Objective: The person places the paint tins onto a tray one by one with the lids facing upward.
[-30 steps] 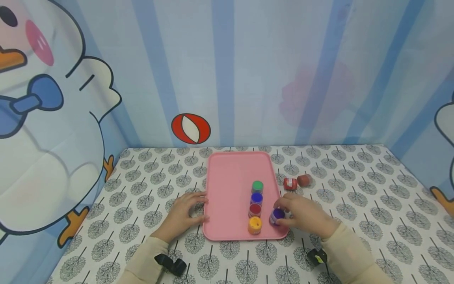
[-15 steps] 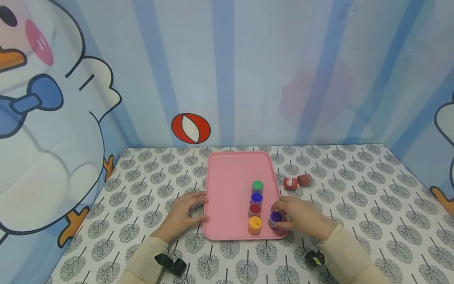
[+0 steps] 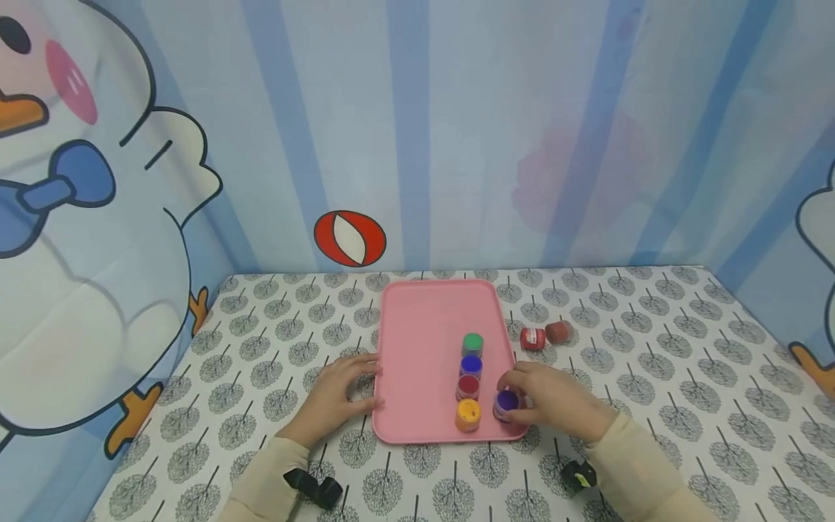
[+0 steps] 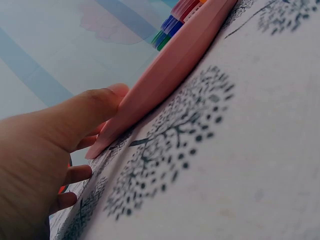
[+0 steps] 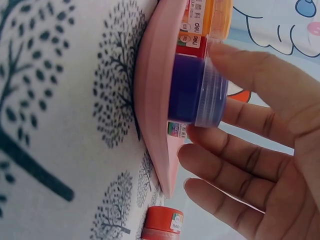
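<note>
My right hand (image 3: 554, 399) pinches a purple paint jar (image 3: 505, 402) by its lid, between thumb and index finger, at the near right corner of the pink tray (image 3: 420, 326). In the right wrist view, this jar (image 5: 186, 90) stands upright on the tray, its other fingers spread below. Left of it runs a column of paint jars: green (image 3: 472, 344), blue (image 3: 471, 366), dark red (image 3: 467, 387) and yellow (image 3: 467, 414). My left hand (image 3: 333, 395) lies at the tray's left edge, thumb and fingertips touching the rim; in the left wrist view, the thumb (image 4: 107, 97) rests against it.
Beyond the tray's right edge, a red jar (image 3: 532, 338) and a brownish-red jar (image 3: 559, 332) lie on the tree-patterned tablecloth (image 3: 652, 377). A striped cartoon curtain (image 3: 457, 145) hangs behind the table. Black straps (image 3: 313, 487) show at both wrists.
My right hand has shifted slightly to the left with the purple paint jar, bringing it nearer the column of jars. The left hand stays at the tray's edge.
</note>
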Demonstrator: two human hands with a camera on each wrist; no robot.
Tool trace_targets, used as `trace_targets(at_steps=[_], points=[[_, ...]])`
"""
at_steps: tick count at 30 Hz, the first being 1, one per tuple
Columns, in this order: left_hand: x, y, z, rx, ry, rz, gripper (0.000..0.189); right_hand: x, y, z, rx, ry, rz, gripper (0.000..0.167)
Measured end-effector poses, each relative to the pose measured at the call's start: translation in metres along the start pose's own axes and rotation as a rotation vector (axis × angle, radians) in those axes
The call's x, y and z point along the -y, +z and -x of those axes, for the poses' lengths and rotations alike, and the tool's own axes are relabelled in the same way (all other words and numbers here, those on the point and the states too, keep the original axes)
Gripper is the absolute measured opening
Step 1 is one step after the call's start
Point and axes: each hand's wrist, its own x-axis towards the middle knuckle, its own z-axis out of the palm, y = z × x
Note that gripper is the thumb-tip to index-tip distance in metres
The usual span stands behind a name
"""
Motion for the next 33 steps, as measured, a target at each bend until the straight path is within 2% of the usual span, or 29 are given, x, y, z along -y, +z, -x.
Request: trace_targets(at_steps=[10, 21, 33], points=[[0.001, 0.001, 0.0, -0.002, 0.007, -0.005, 0.05, -0.005, -0.006, 0.002, -0.011, 0.049, 0.012, 0.04], [0.0, -0.001, -0.001, 0.001, 0.001, -0.007, 0.05, -0.011, -0.017, 0.0, -0.026, 0.073, 0.048, 0.034], [0.003, 0.002, -0.001, 0.0, -0.006, 0.0, 0.051, -0.02, -0.03, -0.001, -0.1, 0.06, 0.099, 0.033]])
